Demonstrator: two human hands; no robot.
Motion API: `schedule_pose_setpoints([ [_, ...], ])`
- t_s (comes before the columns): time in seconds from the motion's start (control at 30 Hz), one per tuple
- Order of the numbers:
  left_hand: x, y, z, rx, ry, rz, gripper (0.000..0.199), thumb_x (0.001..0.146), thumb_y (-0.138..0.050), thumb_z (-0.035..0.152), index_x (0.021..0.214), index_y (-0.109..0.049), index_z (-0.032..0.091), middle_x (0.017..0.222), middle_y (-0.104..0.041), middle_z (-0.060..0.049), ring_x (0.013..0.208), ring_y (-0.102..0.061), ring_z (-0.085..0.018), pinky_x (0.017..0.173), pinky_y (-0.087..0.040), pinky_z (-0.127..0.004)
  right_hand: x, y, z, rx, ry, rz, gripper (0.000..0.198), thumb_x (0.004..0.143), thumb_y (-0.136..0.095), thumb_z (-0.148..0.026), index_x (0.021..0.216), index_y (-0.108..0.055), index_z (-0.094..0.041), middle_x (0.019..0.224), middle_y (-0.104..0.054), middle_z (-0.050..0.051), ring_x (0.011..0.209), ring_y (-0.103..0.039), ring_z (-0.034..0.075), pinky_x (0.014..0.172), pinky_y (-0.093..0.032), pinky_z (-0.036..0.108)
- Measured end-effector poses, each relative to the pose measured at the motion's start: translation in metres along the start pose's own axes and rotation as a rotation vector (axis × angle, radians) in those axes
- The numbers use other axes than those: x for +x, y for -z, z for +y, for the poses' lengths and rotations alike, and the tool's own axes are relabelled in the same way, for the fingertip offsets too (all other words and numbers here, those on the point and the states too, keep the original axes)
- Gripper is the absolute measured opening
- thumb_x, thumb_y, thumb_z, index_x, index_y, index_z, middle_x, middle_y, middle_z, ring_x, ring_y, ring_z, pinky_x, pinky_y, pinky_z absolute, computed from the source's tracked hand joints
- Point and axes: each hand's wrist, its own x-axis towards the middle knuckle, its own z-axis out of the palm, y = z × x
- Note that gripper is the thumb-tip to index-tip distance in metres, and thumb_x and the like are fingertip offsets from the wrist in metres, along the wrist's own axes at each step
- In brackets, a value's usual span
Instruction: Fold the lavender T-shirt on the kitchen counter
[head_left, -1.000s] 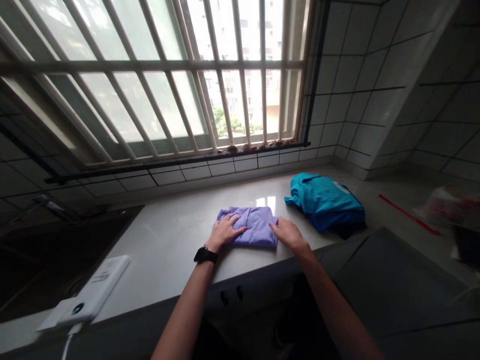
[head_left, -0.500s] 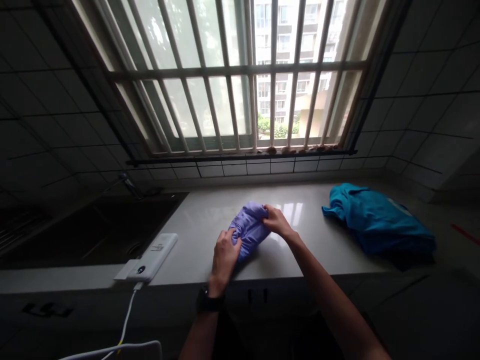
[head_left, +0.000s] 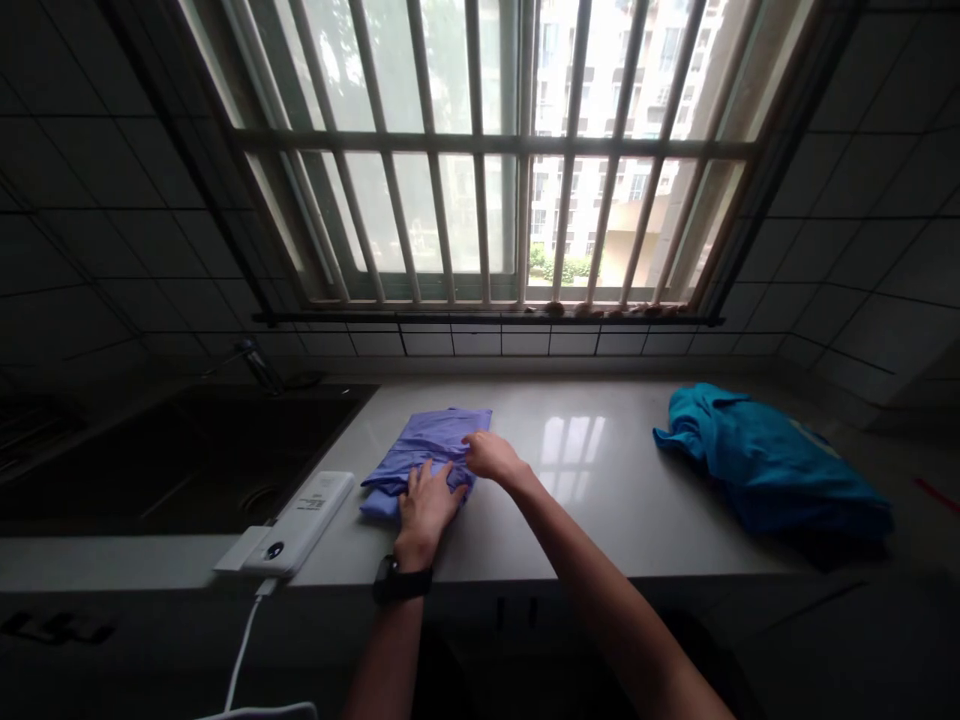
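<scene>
A folded purple garment [head_left: 439, 438] lies on the pale countertop; its exact kind cannot be made out. My left hand [head_left: 429, 507] presses down on its near part with the fingers spread, and a black watch [head_left: 403, 580] is on that wrist. At the right edge of the fabric my right hand [head_left: 491, 458] is closed, with fingers curled in against the cloth. The part of the garment beneath both hands is hidden.
Farther right rests a heap of blue clothing [head_left: 757, 455]. A white power bank [head_left: 304, 525] with a cable [head_left: 247, 640] sits on the left by the dark sink [head_left: 187, 450]. Behind the countertop [head_left: 600, 530] is a barred window [head_left: 480, 145].
The purple garment has moved left and now lies flatter and wider. My left hand has spread out on it, and my right hand has shifted left along with the cloth.
</scene>
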Motion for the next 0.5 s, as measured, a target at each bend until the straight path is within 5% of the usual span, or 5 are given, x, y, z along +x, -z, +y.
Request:
schedule_pose_setpoints([
  [0.1,0.006,-0.011,0.002,0.013,0.021,-0.007,0.049,0.103,-0.046,0.036,0.15,-0.06,0.032,0.164,-0.048,-0.013,0.15,-0.042,-0.04,0.109,-0.049,-0.059,0.006,-0.021,0.002,-0.056,0.042,-0.126,0.034,0.093,-0.059,-0.015,0.123,-0.075,-0.017,0.136,-0.071,0.015,0.123,-0.067,0.031,0.1,-0.055,0.042],
  [0.3,0.033,-0.005,0.01,0.002,0.086,0.045,0.05,0.103,-0.036,0.027,0.143,-0.065,0.025,0.154,-0.055,-0.019,0.137,-0.053,-0.041,0.102,-0.053,-0.059,0.018,-0.018,-0.008,-0.003,0.099,-0.036,0.04,0.103,-0.053,-0.021,0.14,-0.064,-0.017,0.159,-0.054,0.013,0.147,-0.048,0.029,0.121,-0.041,0.053],
  [0.5,0.068,-0.008,-0.007,0.005,0.036,0.077,0.046,0.099,-0.04,0.041,0.132,-0.07,0.028,0.139,-0.065,-0.018,0.125,-0.061,-0.043,0.097,-0.055,-0.062,-0.077,-0.018,0.002,0.307,0.301,0.264,0.046,0.101,-0.053,-0.021,0.147,-0.056,-0.026,0.162,-0.051,0.008,0.151,-0.045,0.023,0.127,-0.033,0.05],
])
